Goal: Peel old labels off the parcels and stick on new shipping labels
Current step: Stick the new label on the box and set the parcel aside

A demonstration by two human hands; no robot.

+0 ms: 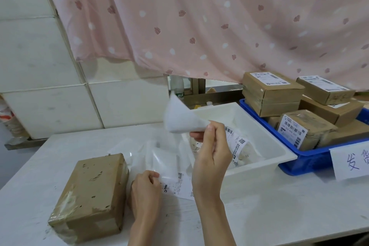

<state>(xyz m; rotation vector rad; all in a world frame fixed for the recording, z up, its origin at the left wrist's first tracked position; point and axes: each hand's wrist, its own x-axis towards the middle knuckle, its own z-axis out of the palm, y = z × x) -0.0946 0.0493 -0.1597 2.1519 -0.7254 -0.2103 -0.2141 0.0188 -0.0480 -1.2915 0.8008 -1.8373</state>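
Right hand (pixel 209 150) is pinching a curled white backing sheet (pixel 179 119) up above the white bin (pixel 259 168). Left hand (pixel 144 191) pinches the new label (pixel 177 185) flat on the table just left of that bin, and the brown parcel (pixel 91 195) sits further left, beside the left hand.

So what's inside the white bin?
In the white bin lies a pile of peeled labels with barcodes and a QR code. The right hand, pinching a white sheet, covers the pile's left part.

White table (pixel 259 215): parcel (pixel 91 195), tray (pixel 259 168).
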